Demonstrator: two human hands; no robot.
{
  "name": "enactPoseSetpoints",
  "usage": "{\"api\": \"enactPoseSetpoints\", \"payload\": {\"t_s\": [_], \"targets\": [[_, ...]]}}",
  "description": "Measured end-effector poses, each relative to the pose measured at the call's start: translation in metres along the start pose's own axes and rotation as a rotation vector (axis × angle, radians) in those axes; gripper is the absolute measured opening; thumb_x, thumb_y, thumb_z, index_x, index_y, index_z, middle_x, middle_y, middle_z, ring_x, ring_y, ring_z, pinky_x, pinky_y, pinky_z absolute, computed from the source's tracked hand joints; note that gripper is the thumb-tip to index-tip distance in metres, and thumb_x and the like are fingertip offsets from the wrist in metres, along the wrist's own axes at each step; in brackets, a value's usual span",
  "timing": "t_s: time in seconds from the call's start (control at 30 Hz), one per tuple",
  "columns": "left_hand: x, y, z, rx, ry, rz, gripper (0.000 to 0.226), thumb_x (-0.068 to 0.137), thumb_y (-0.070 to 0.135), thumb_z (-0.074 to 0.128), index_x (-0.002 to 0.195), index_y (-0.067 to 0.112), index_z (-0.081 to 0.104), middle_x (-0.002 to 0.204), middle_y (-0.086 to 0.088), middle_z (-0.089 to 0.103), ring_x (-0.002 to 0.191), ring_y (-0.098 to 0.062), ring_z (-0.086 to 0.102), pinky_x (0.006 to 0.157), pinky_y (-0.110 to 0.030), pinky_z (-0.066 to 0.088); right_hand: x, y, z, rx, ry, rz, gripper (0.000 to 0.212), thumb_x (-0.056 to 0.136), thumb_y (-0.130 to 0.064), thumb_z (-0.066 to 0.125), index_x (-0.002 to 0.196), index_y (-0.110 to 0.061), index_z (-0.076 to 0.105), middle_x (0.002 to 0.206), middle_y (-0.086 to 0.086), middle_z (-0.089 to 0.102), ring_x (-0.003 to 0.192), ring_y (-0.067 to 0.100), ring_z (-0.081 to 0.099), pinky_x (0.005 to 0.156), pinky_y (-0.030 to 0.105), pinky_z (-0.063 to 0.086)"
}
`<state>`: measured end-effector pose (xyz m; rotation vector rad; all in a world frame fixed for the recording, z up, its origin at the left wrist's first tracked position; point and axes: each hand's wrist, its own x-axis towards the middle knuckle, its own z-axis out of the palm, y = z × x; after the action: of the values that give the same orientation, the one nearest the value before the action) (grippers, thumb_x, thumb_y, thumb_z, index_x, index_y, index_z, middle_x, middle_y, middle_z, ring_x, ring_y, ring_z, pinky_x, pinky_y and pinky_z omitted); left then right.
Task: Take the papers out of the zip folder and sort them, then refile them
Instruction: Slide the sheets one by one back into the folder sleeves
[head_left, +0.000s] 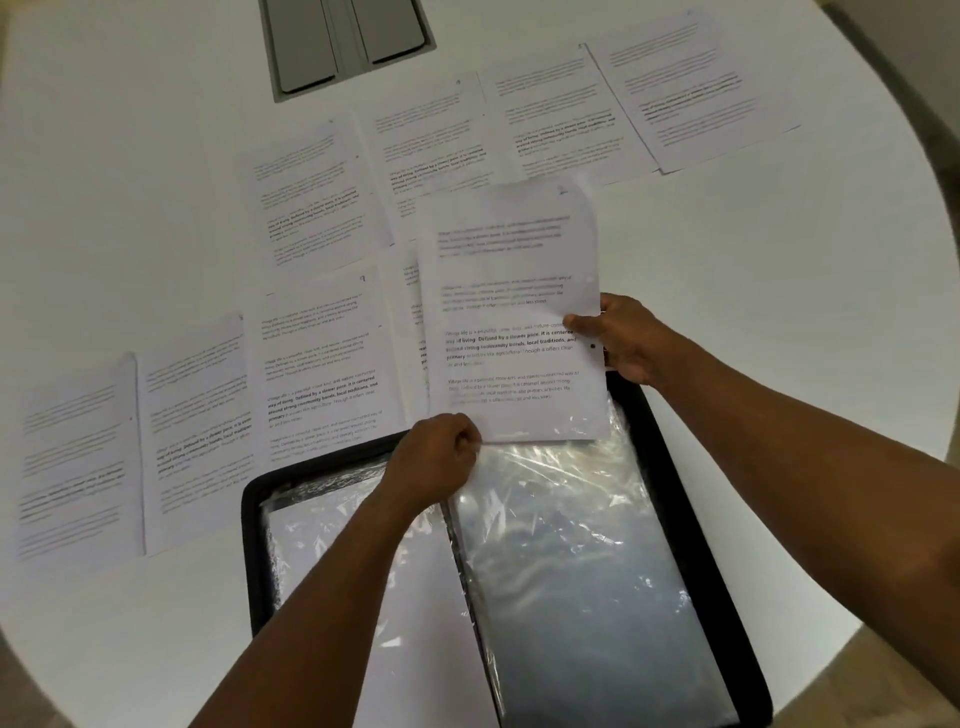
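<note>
A printed sheet (511, 317) hovers mid-frame above the open zip folder (691, 519). The right hand (626, 338) pinches its right edge; the left hand (441, 460), fingers curled, grips its lower-left corner. Other pages (322, 364) cover the white table (130, 156) beyond.

We get even, soft overhead light, slightly dim. Glare streaks on the plastic sleeves (561, 519). The held sheet (511, 317) is motion-blurred, print on far papers (691, 88) is unreadable. Wide-angle bends the table (130, 156) edges.
</note>
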<state>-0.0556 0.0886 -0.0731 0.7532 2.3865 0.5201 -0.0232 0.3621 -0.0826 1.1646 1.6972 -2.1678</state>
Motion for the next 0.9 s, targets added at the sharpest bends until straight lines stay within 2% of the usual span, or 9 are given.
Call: {"api": "enactPoseSetpoints", "payload": {"t_s": [0.1, 0.2, 0.33, 0.5, 0.67, 0.9], "targets": [[0.002, 0.002, -0.002, -0.066, 0.038, 0.008, 0.01, 0.09, 0.014, 0.055, 0.092, 0.017, 0.064, 0.085, 0.007, 0.065, 0.077, -0.011, 0.059, 0.07, -0.026, 0.048, 0.002, -0.003, 0.003, -0.171, -0.047, -0.04, 0.04, 0.088, -0.009, 0.069, 0.127, -0.013, 0.061, 0.12, 0.006, 0.068, 0.105, 0.024, 0.065, 0.091, 0.042, 0.055], [0.004, 0.001, -0.002, -0.123, 0.04, -0.008, 0.01, 0.092, 0.015, 0.053, 0.092, 0.017, 0.062, 0.08, 0.005, 0.066, 0.071, -0.013, 0.06, 0.066, -0.029, 0.048, 0.005, -0.006, 0.004, -0.304, -0.057, -0.071, 0.04, 0.086, -0.008, 0.069, 0.125, -0.014, 0.063, 0.118, 0.005, 0.068, 0.103, 0.024, 0.066, 0.091, 0.044, 0.055], [0.005, -0.005, -0.003, -0.133, 0.01, -0.045, 0.008, 0.091, 0.017, 0.055, 0.092, 0.021, 0.062, 0.074, 0.01, 0.063, 0.064, -0.004, 0.055, 0.058, -0.02, 0.041, 0.01, -0.017, -0.006, -0.31, -0.091, -0.048, 0.042, 0.086, -0.008, 0.07, 0.127, -0.013, 0.061, 0.118, 0.006, 0.068, 0.103, 0.025, 0.066, 0.085, 0.04, 0.056], [0.006, -0.011, -0.007, -0.109, -0.026, -0.045, 0.012, 0.088, 0.013, 0.06, 0.095, 0.019, 0.068, 0.082, 0.01, 0.063, 0.075, -0.005, 0.058, 0.067, -0.015, 0.043, 0.017, -0.027, -0.015, -0.374, -0.154, 0.035, 0.043, 0.087, -0.007, 0.069, 0.128, -0.013, 0.059, 0.118, 0.006, 0.067, 0.103, 0.025, 0.065, 0.08, 0.034, 0.055], [0.012, -0.004, -0.007, -0.127, -0.03, -0.024, 0.013, 0.088, 0.012, 0.058, 0.093, 0.017, 0.069, 0.084, 0.011, 0.064, 0.082, -0.008, 0.06, 0.078, -0.023, 0.049, 0.02, -0.028, -0.004, -0.513, -0.26, 0.075, 0.038, 0.087, -0.006, 0.068, 0.124, -0.013, 0.06, 0.114, 0.006, 0.068, 0.1, 0.023, 0.066, 0.083, 0.035, 0.055], [0.015, -0.007, 0.001, -0.168, -0.025, -0.042, 0.011, 0.087, 0.011, 0.057, 0.088, 0.019, 0.063, 0.08, 0.011, 0.062, 0.072, -0.003, 0.055, 0.066, -0.018, 0.043, 0.023, -0.021, 0.004, -0.666, -0.354, 0.239, 0.036, 0.082, -0.006, 0.073, 0.117, -0.004, 0.064, 0.113, 0.015, 0.069, 0.095, 0.024, 0.067, 0.088, 0.036, 0.055]]}}
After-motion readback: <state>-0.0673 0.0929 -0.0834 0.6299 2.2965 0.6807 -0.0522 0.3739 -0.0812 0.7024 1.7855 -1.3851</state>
